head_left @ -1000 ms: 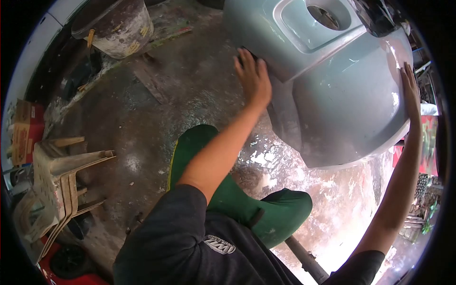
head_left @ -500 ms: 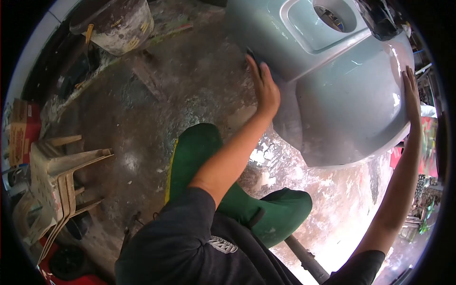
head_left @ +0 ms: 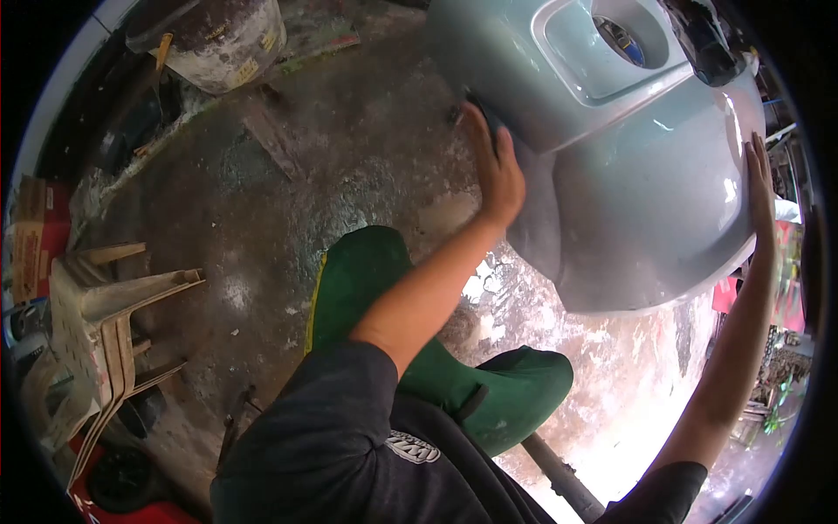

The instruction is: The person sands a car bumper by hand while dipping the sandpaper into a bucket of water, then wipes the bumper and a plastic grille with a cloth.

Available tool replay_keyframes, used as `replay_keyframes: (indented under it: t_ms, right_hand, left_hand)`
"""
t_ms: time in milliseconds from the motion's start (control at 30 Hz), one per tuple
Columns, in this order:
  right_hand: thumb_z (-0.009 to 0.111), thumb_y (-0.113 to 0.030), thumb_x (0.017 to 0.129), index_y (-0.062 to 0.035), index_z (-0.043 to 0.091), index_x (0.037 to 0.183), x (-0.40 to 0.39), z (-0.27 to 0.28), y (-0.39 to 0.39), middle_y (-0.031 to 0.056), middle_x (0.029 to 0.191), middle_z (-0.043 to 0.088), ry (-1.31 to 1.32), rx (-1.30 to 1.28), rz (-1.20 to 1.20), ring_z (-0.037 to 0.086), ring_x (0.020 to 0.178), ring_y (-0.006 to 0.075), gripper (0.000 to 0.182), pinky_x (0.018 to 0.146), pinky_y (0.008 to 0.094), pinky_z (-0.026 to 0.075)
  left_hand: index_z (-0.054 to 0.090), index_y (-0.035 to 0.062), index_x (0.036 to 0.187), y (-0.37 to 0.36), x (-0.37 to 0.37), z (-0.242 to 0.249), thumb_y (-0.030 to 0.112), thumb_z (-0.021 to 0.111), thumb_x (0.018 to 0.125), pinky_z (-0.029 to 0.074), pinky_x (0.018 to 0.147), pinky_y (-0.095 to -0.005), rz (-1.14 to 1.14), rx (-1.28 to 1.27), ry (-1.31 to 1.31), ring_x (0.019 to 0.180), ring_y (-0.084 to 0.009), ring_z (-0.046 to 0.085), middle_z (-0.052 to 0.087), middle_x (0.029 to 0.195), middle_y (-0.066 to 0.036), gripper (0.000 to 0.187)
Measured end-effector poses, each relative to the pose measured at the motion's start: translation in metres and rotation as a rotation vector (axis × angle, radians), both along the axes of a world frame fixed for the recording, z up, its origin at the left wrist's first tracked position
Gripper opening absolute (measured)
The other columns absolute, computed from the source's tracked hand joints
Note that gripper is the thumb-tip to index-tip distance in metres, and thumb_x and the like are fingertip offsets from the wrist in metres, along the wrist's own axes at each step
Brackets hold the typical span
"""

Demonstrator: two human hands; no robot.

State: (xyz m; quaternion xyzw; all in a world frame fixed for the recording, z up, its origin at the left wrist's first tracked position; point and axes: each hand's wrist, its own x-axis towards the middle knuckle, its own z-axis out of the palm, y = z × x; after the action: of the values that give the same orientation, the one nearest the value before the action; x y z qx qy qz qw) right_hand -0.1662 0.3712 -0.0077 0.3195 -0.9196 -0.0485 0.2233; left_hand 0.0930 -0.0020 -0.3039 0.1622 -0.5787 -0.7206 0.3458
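Note:
A silver-grey car bumper (head_left: 646, 201), glossy with a round opening, fills the upper right of the head view. My left hand (head_left: 502, 179) is at its left edge, fingers extended and thumb apart, with the palm side against the edge. A small dark piece shows by those fingertips. Along the bumper's right edge lies my right hand (head_left: 759, 179), fingers long and close together, pressing from the outside. The bumper sits between the two hands, and its far end runs out of view at the top.
A worn plastic chair (head_left: 92, 332) lies tipped at the left, near a cardboard box (head_left: 39, 236). A stained bucket (head_left: 223, 52) stands at the upper left. The patchy floor (head_left: 262, 210) has a wood strip (head_left: 269, 135) on it. A pole (head_left: 563, 476) lies below my green-clad knees.
The bumper has shifted slightly right and down in the view, with both my hands moving along with it. The left fingers now sit closer against its edge.

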Motion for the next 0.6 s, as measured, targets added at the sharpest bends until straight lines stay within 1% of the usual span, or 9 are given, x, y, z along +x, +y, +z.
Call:
replay_keyframes:
  t_ms: [67, 133, 167, 267, 300, 400, 500, 567, 600]
  right_hand:
    - [0.036, -0.026, 0.106, -0.0174, 0.041, 0.152, 0.016, -0.001, -0.022, 0.0091, 0.163, 0.028, -0.096, -0.207, -0.107, 0.023, 0.151, 0.0272, 0.048, 0.124, 0.0374, 0.016]
    - [0.036, -0.026, 0.105, -0.0173, 0.041, 0.152, 0.009, 0.002, -0.010, 0.0089, 0.163, 0.027, -0.059, -0.059, -0.043, 0.023, 0.151, 0.0265, 0.048, 0.124, 0.0373, 0.016]
    - [0.036, -0.026, 0.105, -0.0173, 0.041, 0.152, 0.004, 0.003, -0.001, 0.0089, 0.163, 0.027, -0.039, 0.013, -0.010, 0.023, 0.151, 0.0261, 0.048, 0.124, 0.0373, 0.016]
    - [0.036, -0.024, 0.105, -0.0175, 0.041, 0.152, 0.011, 0.001, -0.010, 0.0089, 0.163, 0.027, -0.070, -0.061, -0.056, 0.022, 0.151, 0.0270, 0.048, 0.124, 0.0376, 0.017]
    - [0.036, -0.024, 0.105, -0.0175, 0.041, 0.152, 0.009, 0.002, -0.008, 0.0088, 0.163, 0.027, -0.036, 0.004, -0.010, 0.023, 0.151, 0.0270, 0.048, 0.124, 0.0376, 0.017]
    - [0.036, -0.024, 0.105, -0.0176, 0.040, 0.152, 0.008, 0.001, 0.003, 0.0081, 0.163, 0.027, 0.032, 0.140, 0.092, 0.023, 0.151, 0.0272, 0.048, 0.124, 0.0377, 0.018]
    - [0.037, -0.022, 0.104, -0.0177, 0.040, 0.152, 0.002, 0.004, 0.006, 0.0076, 0.163, 0.028, 0.068, 0.198, 0.155, 0.023, 0.151, 0.0269, 0.048, 0.124, 0.0380, 0.019]
    - [0.037, -0.022, 0.104, -0.0174, 0.041, 0.152, 0.002, 0.003, 0.004, 0.0083, 0.163, 0.028, 0.065, 0.179, 0.068, 0.023, 0.151, 0.0271, 0.048, 0.124, 0.0383, 0.019]
    - [0.038, -0.021, 0.104, -0.0172, 0.041, 0.152, 0.001, 0.002, 0.004, 0.0087, 0.163, 0.028, 0.066, 0.168, 0.026, 0.023, 0.151, 0.0272, 0.048, 0.124, 0.0384, 0.019]
  left_hand:
    - [-0.001, -0.0065, 0.156, 0.040, 0.021, -0.018, 0.046, 0.027, 0.108, 0.003, 0.124, -0.0430, -0.022, -0.054, -0.041, 0.154, -0.0351, -0.004, -0.004, 0.164, -0.026, 0.076]
    - [0.000, -0.0067, 0.156, 0.078, 0.047, -0.039, 0.042, 0.027, 0.109, 0.002, 0.124, -0.0447, -0.090, -0.100, -0.063, 0.154, -0.0364, -0.004, -0.005, 0.164, -0.026, 0.073]
    - [0.000, -0.0068, 0.156, 0.078, 0.042, -0.044, 0.041, 0.027, 0.109, 0.002, 0.124, -0.0444, -0.086, -0.041, -0.077, 0.154, -0.0360, -0.005, -0.005, 0.164, -0.026, 0.072]
    - [0.000, -0.0068, 0.156, 0.024, 0.002, -0.024, 0.039, 0.027, 0.109, 0.002, 0.125, -0.0430, -0.041, 0.093, -0.092, 0.154, -0.0348, -0.005, -0.006, 0.164, -0.026, 0.070]
    - [0.000, -0.0065, 0.156, -0.001, -0.015, -0.019, 0.037, 0.027, 0.109, 0.002, 0.125, -0.0423, -0.007, 0.112, -0.081, 0.154, -0.0343, -0.005, -0.006, 0.164, -0.026, 0.069]
    - [0.000, -0.0069, 0.156, -0.025, -0.025, -0.015, 0.035, 0.027, 0.110, 0.001, 0.125, -0.0414, -0.011, 0.178, -0.001, 0.154, -0.0335, -0.005, -0.006, 0.165, -0.025, 0.068]
    - [0.000, -0.0064, 0.156, 0.031, 0.005, -0.033, 0.034, 0.027, 0.110, 0.001, 0.125, -0.0411, -0.024, 0.202, -0.051, 0.154, -0.0327, -0.006, -0.006, 0.165, -0.024, 0.067]
    - [-0.002, -0.0046, 0.156, 0.077, 0.033, -0.068, 0.038, 0.027, 0.109, -0.002, 0.124, -0.0444, -0.134, 0.134, -0.133, 0.153, -0.0351, -0.009, -0.009, 0.165, -0.024, 0.069]
    - [-0.002, -0.0047, 0.156, 0.073, 0.033, -0.065, 0.038, 0.027, 0.109, -0.001, 0.124, -0.0453, -0.129, 0.121, -0.142, 0.153, -0.0357, -0.009, -0.009, 0.165, -0.024, 0.070]
